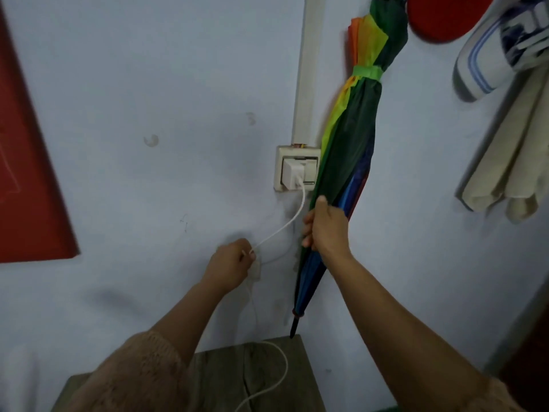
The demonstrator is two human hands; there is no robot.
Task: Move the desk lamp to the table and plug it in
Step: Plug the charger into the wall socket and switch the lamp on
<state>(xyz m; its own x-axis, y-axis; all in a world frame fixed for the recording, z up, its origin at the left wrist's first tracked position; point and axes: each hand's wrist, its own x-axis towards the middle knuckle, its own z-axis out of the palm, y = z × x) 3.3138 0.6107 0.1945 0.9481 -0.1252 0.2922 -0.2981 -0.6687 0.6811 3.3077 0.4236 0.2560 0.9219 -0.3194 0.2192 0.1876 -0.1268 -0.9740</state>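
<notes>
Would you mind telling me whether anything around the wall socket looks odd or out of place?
Yes: the folded rainbow umbrella hangs right against the wall socket, overlapping its right edge. The right hand grips the umbrella low down, while the left hand pinches the white cable running from the plugged-in adapter.

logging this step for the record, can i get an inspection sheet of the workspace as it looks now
surface: grey wooden table top at the bottom edge, a loop of white cable lying on it
job's things: white plug adapter seated in the wall socket; desk lamp not seen
clutter: folded rainbow umbrella hanging beside the socket, its tip just above the table
grippers: left hand pinches the cable; right hand grips the umbrella
cables: white cable runs from the adapter to the left hand, then down to the table
surroundings: pale blue wall, white conduit above the socket, red panel at left, hanging cloths at right
</notes>
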